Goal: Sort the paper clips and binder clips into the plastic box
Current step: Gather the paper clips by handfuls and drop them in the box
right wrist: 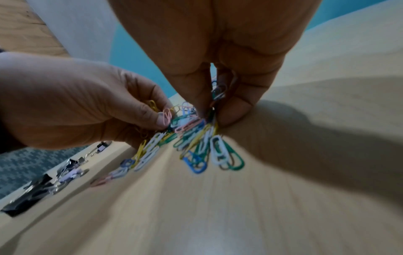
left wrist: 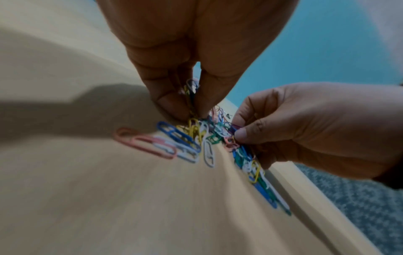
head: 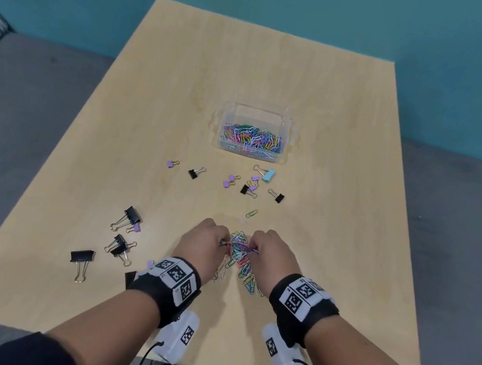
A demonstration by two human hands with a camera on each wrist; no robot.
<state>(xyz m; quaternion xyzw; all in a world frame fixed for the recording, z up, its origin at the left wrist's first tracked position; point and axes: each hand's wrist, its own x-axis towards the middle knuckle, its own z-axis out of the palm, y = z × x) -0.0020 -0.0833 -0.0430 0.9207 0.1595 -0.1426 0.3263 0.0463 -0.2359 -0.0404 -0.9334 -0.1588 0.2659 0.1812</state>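
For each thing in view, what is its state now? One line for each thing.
Plastic box: open, no lid seen, partly filled with coloured paper clips.
Paper clip pile: on the table, gathered between both hands.
Left hand: pinches clips from the pile.
Right hand: pinches clips from the pile.
Binder clips: scattered on the table, outside the box.
Green paper clip: lies alone on the table.

Both hands down at the table, side by side

The left hand (head: 202, 245) and right hand (head: 271, 254) face each other, knuckles up, fingers curled downward, each pinching a bunch of clips (head: 239, 246) between thumb and fingertips. Both forearms reach forward, nearly parallel, each wrist wrapped in a black band.
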